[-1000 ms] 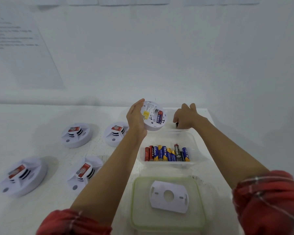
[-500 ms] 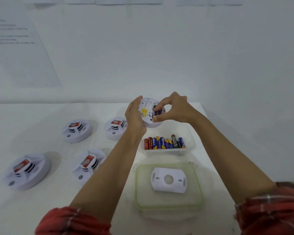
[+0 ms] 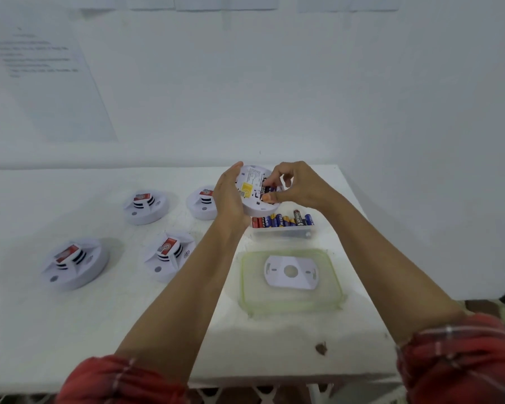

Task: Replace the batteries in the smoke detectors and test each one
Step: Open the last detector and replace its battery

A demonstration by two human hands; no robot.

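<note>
Left hand [image 3: 228,196] grips smoke detector [image 3: 252,207] above desk [image 3: 99,316], back up. Right hand [image 3: 295,185] pinches battery [image 3: 270,189] in its compartment. Yellow label [image 3: 246,188] illegible. Black cell [image 3: 297,217] in tray [image 3: 283,231] possibly reads "Eveready".

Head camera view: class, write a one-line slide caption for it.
Left hand holds an upturned smoke detector while the right hand pinches a battery at its open compartment.

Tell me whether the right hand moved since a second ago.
Yes. The right hand moved left, from beyond the clear plastic battery tray to pinch a dark battery in the white round smoke detector the left hand holds.
</note>
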